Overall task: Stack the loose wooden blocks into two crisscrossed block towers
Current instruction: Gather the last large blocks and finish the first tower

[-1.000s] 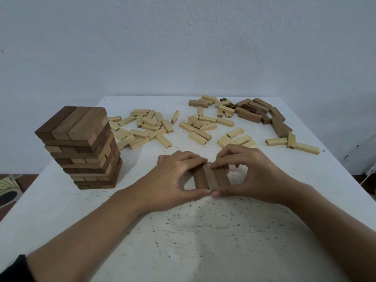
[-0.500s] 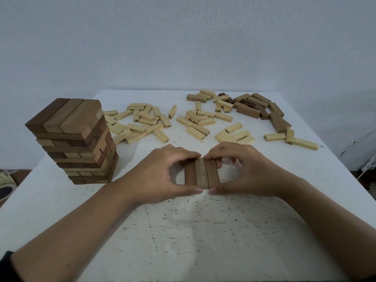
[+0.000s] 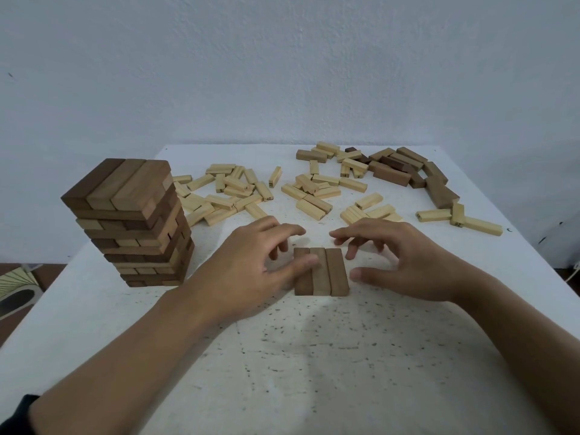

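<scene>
White speckled table (image 3: 314,365) against a pale wall (image 3: 282,73) — both hands are apart, fingers spread and loosely bent, gripping nothing. Between them lies a row of three brown blocks (image 3: 321,271), side by side. The left hand (image 3: 248,265) lays its thumb over the nearest block; the right hand (image 3: 408,262) has its thumb tip just beside the row. Half a second ago both pinched the row; now they have let go. A finished tower (image 3: 131,221) stands left of the left hand. Pale loose blocks (image 3: 226,196) lie beyond the fingers — one is printed 40 — and dark loose blocks (image 3: 405,171) beyond the right hand.
</scene>
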Available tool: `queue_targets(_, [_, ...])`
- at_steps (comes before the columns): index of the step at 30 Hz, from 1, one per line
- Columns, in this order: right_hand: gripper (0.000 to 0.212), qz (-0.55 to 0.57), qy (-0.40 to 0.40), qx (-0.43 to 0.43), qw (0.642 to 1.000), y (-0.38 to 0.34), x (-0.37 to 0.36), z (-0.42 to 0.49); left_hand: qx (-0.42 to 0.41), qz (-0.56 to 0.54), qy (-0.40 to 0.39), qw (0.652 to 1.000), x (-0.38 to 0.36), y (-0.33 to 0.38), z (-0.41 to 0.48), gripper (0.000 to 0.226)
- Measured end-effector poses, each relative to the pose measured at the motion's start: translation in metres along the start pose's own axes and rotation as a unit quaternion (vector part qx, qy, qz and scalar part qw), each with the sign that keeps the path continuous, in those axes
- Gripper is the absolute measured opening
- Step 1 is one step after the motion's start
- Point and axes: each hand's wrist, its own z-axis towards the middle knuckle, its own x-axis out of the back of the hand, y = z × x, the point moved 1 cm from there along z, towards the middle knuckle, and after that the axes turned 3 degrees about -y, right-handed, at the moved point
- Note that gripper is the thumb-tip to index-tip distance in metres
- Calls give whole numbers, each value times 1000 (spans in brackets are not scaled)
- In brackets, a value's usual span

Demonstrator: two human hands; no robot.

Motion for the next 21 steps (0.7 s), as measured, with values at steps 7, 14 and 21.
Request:
queue_targets(7, [61,-27,-5,11,1000,3,-3,4,6,2,2,1000,-3,5,-2,55])
queue_targets(14, [83,-19,7,1,1000,-3,-10,2,5,19,-21,1000,-4,7,-4,72])
queue_targets(21, [108,-109,18,-47,993,-5,-22,1,-2,29,-94,995,-8,13,-3,79])
